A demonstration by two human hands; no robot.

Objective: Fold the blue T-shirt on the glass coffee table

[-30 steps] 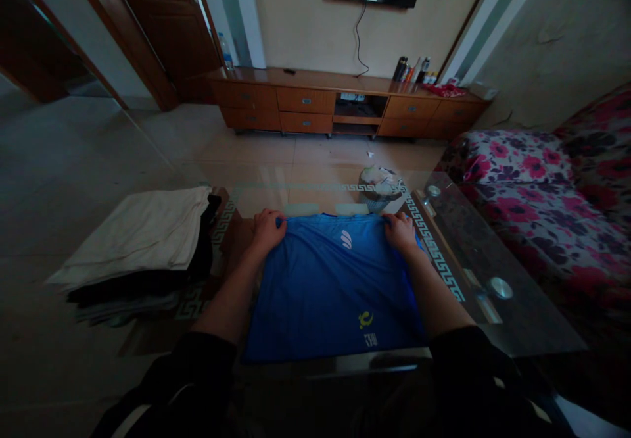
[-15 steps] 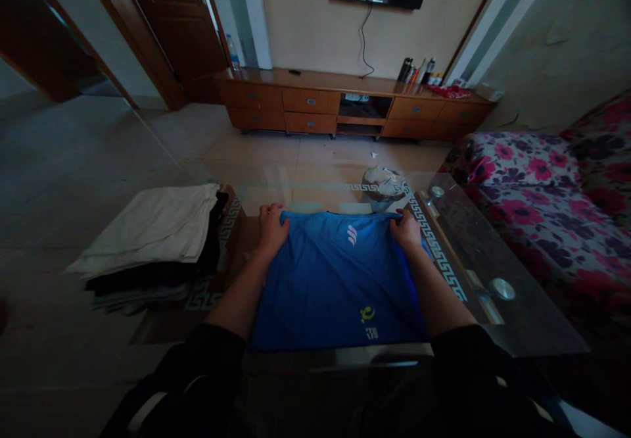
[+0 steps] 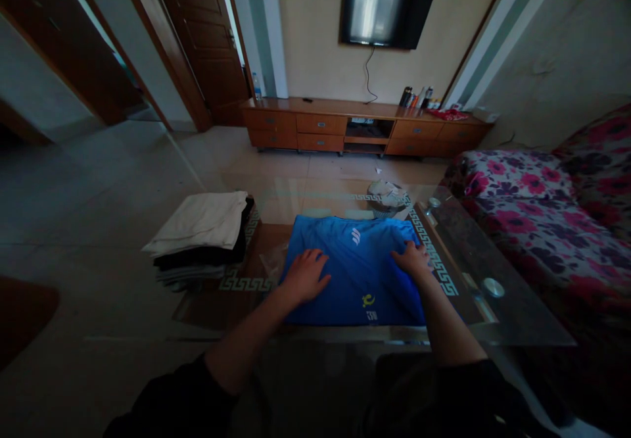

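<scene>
Head view: we press both palms flat on a folded blue jersey (image 3: 357, 273).
Our left hand (image 3: 306, 276) lies spread open on the jersey's left half, our right hand (image 3: 413, 260) open on its right edge, neither gripping. The jersey rests on the glass table (image 3: 493, 313); left of the jersey sits a stack of folded clothes (image 3: 202, 237).
</scene>
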